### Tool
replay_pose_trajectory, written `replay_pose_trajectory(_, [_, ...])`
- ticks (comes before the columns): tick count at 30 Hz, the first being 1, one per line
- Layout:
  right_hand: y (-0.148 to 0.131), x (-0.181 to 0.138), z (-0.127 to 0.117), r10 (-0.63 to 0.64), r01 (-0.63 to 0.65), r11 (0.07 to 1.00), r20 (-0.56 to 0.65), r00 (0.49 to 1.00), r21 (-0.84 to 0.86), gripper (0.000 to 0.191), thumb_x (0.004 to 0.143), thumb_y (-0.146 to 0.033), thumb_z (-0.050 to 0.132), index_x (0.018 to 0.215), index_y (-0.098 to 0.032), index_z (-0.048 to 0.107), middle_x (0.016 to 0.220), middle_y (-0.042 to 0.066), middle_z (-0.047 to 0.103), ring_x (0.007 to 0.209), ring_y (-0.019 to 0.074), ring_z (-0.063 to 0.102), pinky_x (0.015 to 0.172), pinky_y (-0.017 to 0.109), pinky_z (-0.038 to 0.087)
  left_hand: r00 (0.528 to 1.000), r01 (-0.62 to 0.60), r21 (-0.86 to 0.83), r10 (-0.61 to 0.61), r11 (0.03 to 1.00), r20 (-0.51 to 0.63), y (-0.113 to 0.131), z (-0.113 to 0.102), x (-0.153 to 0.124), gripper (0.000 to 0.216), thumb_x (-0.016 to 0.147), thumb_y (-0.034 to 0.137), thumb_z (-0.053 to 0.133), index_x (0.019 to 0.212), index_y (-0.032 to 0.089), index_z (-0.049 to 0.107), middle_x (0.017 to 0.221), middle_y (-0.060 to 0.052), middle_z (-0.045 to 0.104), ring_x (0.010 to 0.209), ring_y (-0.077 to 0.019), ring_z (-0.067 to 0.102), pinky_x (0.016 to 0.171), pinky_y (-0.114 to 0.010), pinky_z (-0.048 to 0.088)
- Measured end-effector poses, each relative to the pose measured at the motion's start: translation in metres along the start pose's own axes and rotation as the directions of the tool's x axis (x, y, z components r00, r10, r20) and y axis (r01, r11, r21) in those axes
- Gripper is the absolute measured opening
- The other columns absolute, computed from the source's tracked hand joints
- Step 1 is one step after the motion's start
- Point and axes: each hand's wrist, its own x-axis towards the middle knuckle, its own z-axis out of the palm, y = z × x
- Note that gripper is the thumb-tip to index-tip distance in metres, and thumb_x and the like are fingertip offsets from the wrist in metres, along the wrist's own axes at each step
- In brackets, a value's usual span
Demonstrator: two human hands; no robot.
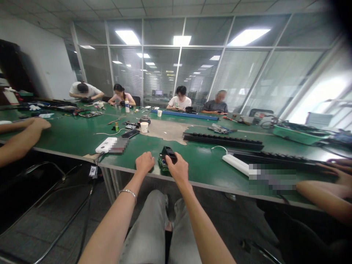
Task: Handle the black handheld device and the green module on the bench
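Observation:
My right hand point(179, 168) is closed around a small black block point(168, 153) that sits on a green circuit board point(162, 161) at the near edge of the green table point(71, 135). My left hand point(145, 161) rests as a loose fist on the table just left of the board, with a bracelet on its wrist. Whether it holds anything is hidden. My grey-trousered legs show below the table edge.
A white device point(106, 145) lies to the left, a white power strip point(235, 163) to the right, black strips point(222, 139) behind. A paper cup point(144, 127) and phone point(131, 133) stand mid-table. Co-workers' arms reach in at left point(19, 137) and right point(327, 190); several people sit at the far side.

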Motion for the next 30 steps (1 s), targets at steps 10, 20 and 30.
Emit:
replay_pose_trajectory(10, [-0.007, -0.002, 0.011, -0.074, 0.078, 0.993, 0.044, 0.996, -0.084, 0.048, 0.086, -0.047, 0.055, 0.120, -0.013, 0.057, 0.100, 0.014, 0.069, 0.094, 0.0262, 0.064, 0.083, 0.032, 0.042, 0.998, -0.010, -0.043, 0.008, 0.999, -0.055, -0.005, 0.003, -0.005, 0.029, 0.093, 0.043, 0.041, 0.093, 0.023, 0.061, 0.098, -0.006, 0.065, 0.093, -0.0193, 0.060, 0.080, -0.029, 0.042])
replay_pose_trajectory(20, [-0.006, -0.019, 0.012, -0.105, 0.126, 0.972, 0.110, 0.988, -0.197, 0.034, 0.086, -0.043, 0.057, 0.106, -0.015, 0.059, 0.091, 0.012, 0.068, 0.087, 0.0239, 0.063, 0.075, 0.029, 0.041, 0.999, -0.048, -0.017, 0.048, 0.999, 0.004, -0.005, -0.004, -0.006, 0.023, 0.090, 0.044, 0.048, 0.094, 0.024, 0.058, 0.101, -0.005, 0.064, 0.092, -0.0173, 0.059, 0.078, -0.027, 0.041])
replay_pose_trajectory(30, [0.005, -0.033, 0.012, -0.112, 0.125, 0.979, 0.090, 0.990, -0.163, 0.069, 0.084, -0.047, 0.060, 0.136, -0.007, 0.042, 0.117, 0.020, 0.063, 0.106, 0.0287, 0.060, 0.087, 0.033, 0.043, 0.993, -0.071, 0.015, 0.072, 0.997, -0.092, 0.003, -0.007, -0.025, 0.023, 0.092, 0.041, 0.043, 0.096, 0.023, 0.058, 0.100, -0.007, 0.061, 0.097, -0.0190, 0.057, 0.081, -0.028, 0.040])
